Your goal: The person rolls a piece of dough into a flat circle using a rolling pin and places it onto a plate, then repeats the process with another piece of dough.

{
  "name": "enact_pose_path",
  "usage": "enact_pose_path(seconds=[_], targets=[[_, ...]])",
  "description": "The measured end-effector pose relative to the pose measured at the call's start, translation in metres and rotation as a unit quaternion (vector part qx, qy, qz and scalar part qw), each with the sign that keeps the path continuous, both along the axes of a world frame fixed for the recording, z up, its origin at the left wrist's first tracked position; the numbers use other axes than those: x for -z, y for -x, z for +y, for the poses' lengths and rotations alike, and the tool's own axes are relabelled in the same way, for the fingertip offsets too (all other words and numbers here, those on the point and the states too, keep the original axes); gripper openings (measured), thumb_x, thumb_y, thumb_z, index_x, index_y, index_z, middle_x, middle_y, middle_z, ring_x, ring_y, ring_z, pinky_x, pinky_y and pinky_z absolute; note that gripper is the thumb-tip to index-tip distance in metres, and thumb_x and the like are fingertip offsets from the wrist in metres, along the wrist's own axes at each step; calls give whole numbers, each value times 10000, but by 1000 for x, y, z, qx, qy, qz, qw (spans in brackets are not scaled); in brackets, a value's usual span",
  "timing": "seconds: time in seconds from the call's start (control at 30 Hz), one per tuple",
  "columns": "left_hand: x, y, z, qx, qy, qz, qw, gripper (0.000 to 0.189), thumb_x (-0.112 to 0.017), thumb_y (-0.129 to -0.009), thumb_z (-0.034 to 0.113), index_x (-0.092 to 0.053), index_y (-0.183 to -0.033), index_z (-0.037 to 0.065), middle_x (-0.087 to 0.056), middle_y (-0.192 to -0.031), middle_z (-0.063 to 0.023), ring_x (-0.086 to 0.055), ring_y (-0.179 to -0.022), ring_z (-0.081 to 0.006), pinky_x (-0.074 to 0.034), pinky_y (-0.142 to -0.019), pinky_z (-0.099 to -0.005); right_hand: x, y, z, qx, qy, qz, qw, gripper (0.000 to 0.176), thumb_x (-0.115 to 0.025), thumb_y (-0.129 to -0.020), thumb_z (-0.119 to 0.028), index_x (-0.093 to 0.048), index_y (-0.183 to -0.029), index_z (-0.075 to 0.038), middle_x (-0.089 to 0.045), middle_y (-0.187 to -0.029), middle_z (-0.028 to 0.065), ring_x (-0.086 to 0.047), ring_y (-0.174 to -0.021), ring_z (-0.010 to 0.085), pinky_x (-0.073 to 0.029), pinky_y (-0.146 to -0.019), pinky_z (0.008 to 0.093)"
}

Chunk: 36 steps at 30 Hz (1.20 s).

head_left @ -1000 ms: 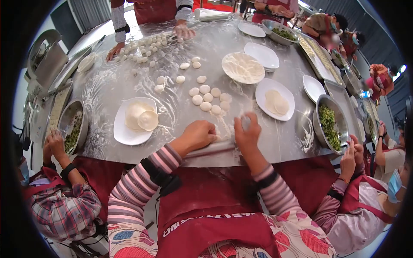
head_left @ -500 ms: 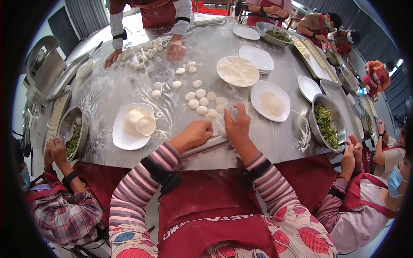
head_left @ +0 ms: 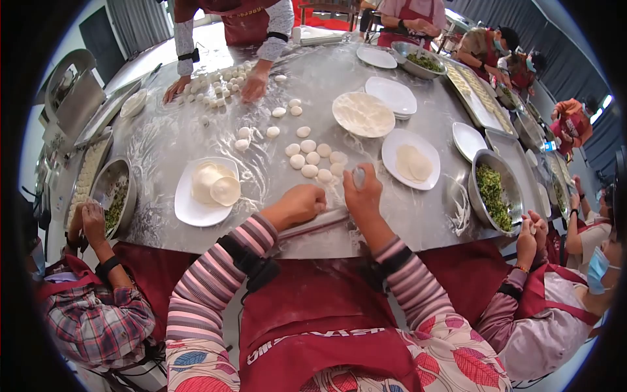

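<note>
My left hand (head_left: 302, 204) is closed in a fist over a wooden rolling pin (head_left: 321, 222) that lies on the floured steel table (head_left: 163, 140) near its front edge. Just to its right, my right hand (head_left: 363, 196) pinches a small flattened dough piece (head_left: 358, 176) at its fingertips, raised slightly off the table. A cluster of round dough pieces (head_left: 312, 160) lies just beyond both hands. A white plate with rolled wrappers (head_left: 208, 189) sits to the left, and another plate with wrappers (head_left: 410, 160) to the right.
A bowl of green filling (head_left: 498, 191) stands at the right and another bowl (head_left: 112, 195) at the left. People sit close on both sides. A person across the table handles many dough balls (head_left: 215, 85). A plate of stacked wrappers (head_left: 363, 112) and empty plates lie mid-table.
My right hand has drawn left, closer to my left hand, still pinching the dough piece. My left hand stays on the rolling pin. The person opposite moved a hand among the dough balls.
</note>
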<state>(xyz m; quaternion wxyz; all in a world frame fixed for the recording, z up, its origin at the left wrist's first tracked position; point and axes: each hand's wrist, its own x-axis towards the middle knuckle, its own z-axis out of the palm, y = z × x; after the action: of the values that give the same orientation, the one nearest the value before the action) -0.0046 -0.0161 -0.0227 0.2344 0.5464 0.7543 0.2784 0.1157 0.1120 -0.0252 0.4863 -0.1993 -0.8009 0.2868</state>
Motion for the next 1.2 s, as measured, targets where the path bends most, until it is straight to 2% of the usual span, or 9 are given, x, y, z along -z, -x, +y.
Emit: enact_pose_path(seconds=[0.1, 0.23, 0.33, 0.53, 0.63, 0.73, 0.93, 1.07, 1.2], targets=[[-6, -6, -26, -37, 11, -7, 999, 195, -601, -753, 169, -590, -814, -16, -619, -741, -170, -608, -710, -300, -461, -642, -369, 1, -56, -20, -10, -38, -27, 999, 237, -668, -716, -65, -491, -873, -50, -551, -641, 149, -575, -569, 349, -444, -499, 396], [3, -15, -24, -28, 22, -82, 996, 195, -590, -754, 173, -588, -815, -12, -614, -732, -173, -605, -713, -306, -460, -647, -373, -4, -43, -18, -7, 29, -8, 1000, 225, -656, -735, -65, -490, -886, -46, -562, -661, 164, -577, -580, 365, -447, -501, 403], [-10, -15, -6, -45, 19, -18, 999, 199, -592, -750, 178, -587, -820, -9, -612, -732, -172, -604, -713, -297, -460, -647, -373, -2, 2, 1, -23, 18, 4, 1000, 236, -659, -740, -91, -498, -906, -45, -574, -685, 187, -567, -590, 397, -445, -518, 426], [-9, -12, -23, -42, 9, -1, 999, 155, -579, -739, 152, -603, -778, 5, -612, -761, -198, -587, -766, -361, -451, -698, -426, 6, -59, -23, -42, 73, 21, 996, 229, -654, -737, -73, -499, -902, -41, -570, -669, 176, -584, -574, 361, -452, -514, 404], [0, -23, -25, -13, 8, -97, 995, 152, -575, -744, 158, -605, -758, 9, -607, -748, -204, -583, -763, -368, -450, -693, -430, 2, -49, -21, -18, 69, -5, 997, 221, -650, -736, -64, -498, -894, -39, -569, -664, 170, -595, -586, 343, -454, -516, 396], [-4, -19, -4, -28, 11, -18, 999, 189, -581, -752, 145, -587, -849, -17, -614, -782, -200, -596, -734, -336, -454, -658, -389, -1, -4, -2, -6, -6, 10, 1000, 231, -657, -738, -78, -504, -908, -43, -568, -661, 170, -583, -577, 346, -456, -517, 389], [-10, -12, -23, -17, 34, -23, 999, 185, -579, -750, 153, -583, -830, -14, -609, -770, -203, -593, -712, -336, -448, -646, -395, 6, -61, -22, -11, -53, -2, 999, 239, -661, -743, -90, -499, -913, -45, -551, -644, 173, -573, -576, 346, -444, -498, 396], [-5, -25, -20, -28, 34, -53, 998, 182, -581, -750, 158, -581, -816, -12, -604, -771, -208, -584, -719, -351, -440, -651, -405, 2, -43, -18, -12, 58, -3, 998, 244, -658, -745, -87, -494, -919, -39, -550, -653, 178, -572, -573, 350, -442, -493, 400], [-13, -22, -1, -37, 26, -7, 999, 195, -574, -746, 140, -569, -849, -26, -600, -774, -215, -585, -733, -347, -438, -667, -397, 1, -11, -3, -3, -5, 14, 1000, 238, -652, -747, -73, -489, -915, -36, -556, -663, 178, -570, -559, 358, -442, -494, 407]])
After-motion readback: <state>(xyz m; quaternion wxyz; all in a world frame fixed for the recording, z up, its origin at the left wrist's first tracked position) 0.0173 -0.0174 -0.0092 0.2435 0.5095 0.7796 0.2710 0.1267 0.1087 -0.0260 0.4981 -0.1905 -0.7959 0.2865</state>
